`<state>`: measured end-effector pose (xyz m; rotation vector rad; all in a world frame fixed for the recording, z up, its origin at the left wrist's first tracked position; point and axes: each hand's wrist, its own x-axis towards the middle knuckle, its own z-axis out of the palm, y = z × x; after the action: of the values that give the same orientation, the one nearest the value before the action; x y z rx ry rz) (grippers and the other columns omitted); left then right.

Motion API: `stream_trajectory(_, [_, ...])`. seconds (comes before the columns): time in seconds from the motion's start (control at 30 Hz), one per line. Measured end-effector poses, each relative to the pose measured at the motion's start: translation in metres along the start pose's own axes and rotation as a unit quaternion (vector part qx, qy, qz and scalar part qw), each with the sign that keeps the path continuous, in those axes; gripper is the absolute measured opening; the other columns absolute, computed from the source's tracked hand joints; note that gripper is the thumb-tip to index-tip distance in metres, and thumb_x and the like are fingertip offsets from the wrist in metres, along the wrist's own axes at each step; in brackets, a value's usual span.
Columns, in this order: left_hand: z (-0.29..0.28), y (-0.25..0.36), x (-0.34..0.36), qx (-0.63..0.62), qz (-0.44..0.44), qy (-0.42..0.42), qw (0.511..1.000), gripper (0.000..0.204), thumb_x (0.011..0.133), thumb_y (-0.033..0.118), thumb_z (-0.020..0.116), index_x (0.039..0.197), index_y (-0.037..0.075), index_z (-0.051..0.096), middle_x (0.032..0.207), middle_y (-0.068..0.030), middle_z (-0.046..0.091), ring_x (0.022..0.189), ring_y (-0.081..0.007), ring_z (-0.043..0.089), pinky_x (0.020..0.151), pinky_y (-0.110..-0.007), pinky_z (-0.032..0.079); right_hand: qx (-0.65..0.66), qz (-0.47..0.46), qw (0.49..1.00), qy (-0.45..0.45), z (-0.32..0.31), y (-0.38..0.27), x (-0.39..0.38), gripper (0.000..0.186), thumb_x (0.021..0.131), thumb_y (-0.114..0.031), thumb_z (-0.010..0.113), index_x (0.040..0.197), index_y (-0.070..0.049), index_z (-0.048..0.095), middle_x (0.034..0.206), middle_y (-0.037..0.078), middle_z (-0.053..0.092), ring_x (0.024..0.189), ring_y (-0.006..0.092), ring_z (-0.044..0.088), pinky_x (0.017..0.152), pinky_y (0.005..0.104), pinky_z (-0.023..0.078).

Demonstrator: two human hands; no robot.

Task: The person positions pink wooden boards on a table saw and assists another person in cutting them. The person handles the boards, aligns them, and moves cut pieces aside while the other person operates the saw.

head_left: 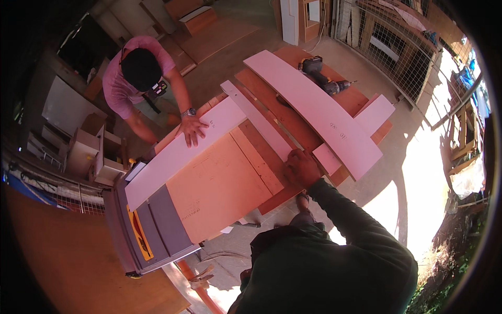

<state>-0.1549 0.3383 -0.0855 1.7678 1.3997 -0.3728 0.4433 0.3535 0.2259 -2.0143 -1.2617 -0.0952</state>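
My right hand [301, 168] presses flat on a narrow white wooden strip [261, 124], frame centre, w/ co-worker's hand [192, 129] steadying long white board [178, 154]. Left hand unseen. Pieces laid out, unjoined; grey table saw [151, 230] lower left.

Narrow white strip [260, 121]: flat on the tabletop [219, 183], running diagonally from upper left to lower right, near end under the right hand [300, 168]. Small white rectangular offcut [328, 158]: flat, just beside that hand on its right, against the long white board's [314, 110] edge.
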Motion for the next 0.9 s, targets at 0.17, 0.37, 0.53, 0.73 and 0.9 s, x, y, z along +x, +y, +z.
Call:
stream_trajectory(0.17, [-0.055,0.021,-0.021,0.013,-0.074,0.022,0.997,0.053,0.099,0.052,0.056,0.104,0.003,0.075,0.103,-0.0212,0.076,0.102,-0.0364,0.071,0.095,-0.048,0.052,-0.003,0.015,1.0,0.003,0.004,0.004,-0.003,0.014,0.079,-0.017,0.072,0.09,-0.009,0.074,0.114,0.008,0.062,0.105,0.0366,0.061,0.091,0.0478,0.055])
stream_trajectory(0.37, [-0.101,0.043,-0.035,0.035,-0.136,0.058,0.988,0.058,0.098,0.055,0.061,0.109,0.0,0.077,0.107,-0.0206,0.078,0.107,-0.0338,0.072,0.1,-0.044,0.052,0.014,0.037,0.999,-0.03,0.001,0.002,0.0,0.014,0.081,-0.015,0.073,0.093,-0.007,0.073,0.117,0.01,0.061,0.109,0.0364,0.059,0.094,0.0473,0.052])
stream_trajectory(0.53, [-0.081,0.037,-0.013,-0.04,-0.075,0.114,0.99,0.053,0.093,0.056,0.065,0.112,0.008,0.08,0.116,-0.0188,0.077,0.114,-0.0367,0.071,0.102,-0.045,0.054,0.015,0.012,1.0,-0.021,0.005,-0.001,0.002,0.01,0.08,-0.012,0.071,0.089,-0.006,0.07,0.11,0.012,0.064,0.103,0.0368,0.061,0.094,0.05,0.05])
stream_trajectory(0.73, [-0.027,0.053,-0.011,-0.091,-0.068,0.134,0.985,0.053,0.09,0.056,0.066,0.113,0.011,0.08,0.121,-0.0175,0.076,0.119,-0.0378,0.069,0.104,-0.049,0.053,0.013,-0.037,0.999,0.006,0.011,0.001,0.001,0.012,0.081,-0.009,0.067,0.092,-0.005,0.071,0.11,0.014,0.064,0.1,0.0367,0.064,0.092,0.0514,0.05])
stream_trajectory(0.9, [-0.005,0.076,-0.036,-0.105,-0.158,0.115,0.975,0.052,0.091,0.058,0.064,0.113,0.013,0.08,0.125,-0.0152,0.074,0.121,-0.0359,0.067,0.107,-0.048,0.051,0.031,-0.047,0.998,-0.013,0.016,-0.007,0.003,0.015,0.082,-0.007,0.066,0.095,-0.002,0.072,0.109,0.016,0.064,0.103,0.0369,0.064,0.093,0.0486,0.051])
